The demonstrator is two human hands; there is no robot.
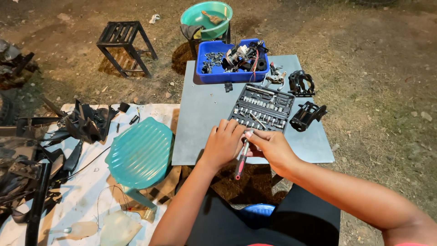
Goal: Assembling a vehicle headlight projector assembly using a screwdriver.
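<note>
Your right hand pinches the head of the ratchet while your left hand curls closed beside it; its red handle runs toward 6 o'clock, off the table edge, socket set at 12.

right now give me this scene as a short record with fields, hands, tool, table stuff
left hand: resting on the tool's upper end
right hand: pinching the tool's top
tool: red-handled driver, held nearly upright
table: grey tabletop
on table: open socket set case, blue bin of parts, two black parts
nearby: teal plastic stool
</note>
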